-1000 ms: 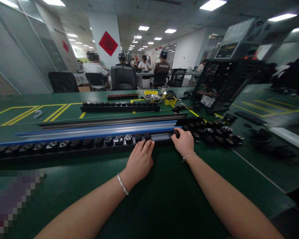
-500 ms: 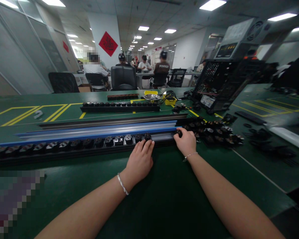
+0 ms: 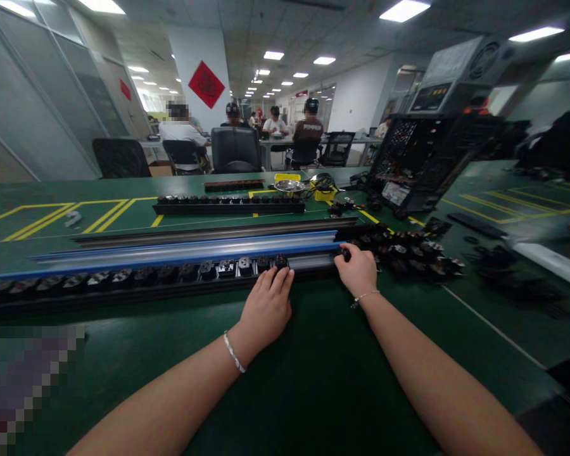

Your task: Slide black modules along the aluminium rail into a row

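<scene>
A long black rail lies across the table, with a row of small black parts seated in its channel. Toward its right end the channel shows bare between my hands. My left hand rests its extended fingertips on the rail's front edge, by the last part in the row; its thumb is apart and grips nothing. At the rail's right end, my right hand is closed with thumb and index finger around a small black part, mostly hidden by the fingers. Its exact kind cannot be made out.
Blue-edged rails lie just behind the black one. A pile of black parts sits right of my right hand. Farther back are another filled rail, a metal dish and an opened computer case.
My right hand has shifted slightly to the right along the rail with the small black part in its fingers. The left hand stays in place.
</scene>
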Tool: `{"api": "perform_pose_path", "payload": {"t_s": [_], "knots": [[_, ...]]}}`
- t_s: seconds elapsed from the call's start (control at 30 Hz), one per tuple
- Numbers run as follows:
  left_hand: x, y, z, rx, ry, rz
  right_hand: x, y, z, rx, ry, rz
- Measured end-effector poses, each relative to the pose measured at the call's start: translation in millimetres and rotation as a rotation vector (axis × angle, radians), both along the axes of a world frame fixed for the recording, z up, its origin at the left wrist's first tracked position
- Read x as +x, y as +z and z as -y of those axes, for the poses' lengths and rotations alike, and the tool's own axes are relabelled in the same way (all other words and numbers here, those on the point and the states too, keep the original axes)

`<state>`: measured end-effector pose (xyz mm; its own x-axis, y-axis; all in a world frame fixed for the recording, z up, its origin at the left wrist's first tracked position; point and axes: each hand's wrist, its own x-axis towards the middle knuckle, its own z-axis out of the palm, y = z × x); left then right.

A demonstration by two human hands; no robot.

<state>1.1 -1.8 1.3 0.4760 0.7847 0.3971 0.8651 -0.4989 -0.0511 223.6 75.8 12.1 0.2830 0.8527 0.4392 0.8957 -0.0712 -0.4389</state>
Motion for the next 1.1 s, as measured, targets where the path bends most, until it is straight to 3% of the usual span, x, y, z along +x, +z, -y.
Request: {"api": "perform_pose_path", "payload": {"t_s": [1.1], "knots": [[-0.2,-1.7,-0.7,0.012,-0.001,0.004,12.3,3.6,-1.1,-0.001,-0.076,-0.043]]}}
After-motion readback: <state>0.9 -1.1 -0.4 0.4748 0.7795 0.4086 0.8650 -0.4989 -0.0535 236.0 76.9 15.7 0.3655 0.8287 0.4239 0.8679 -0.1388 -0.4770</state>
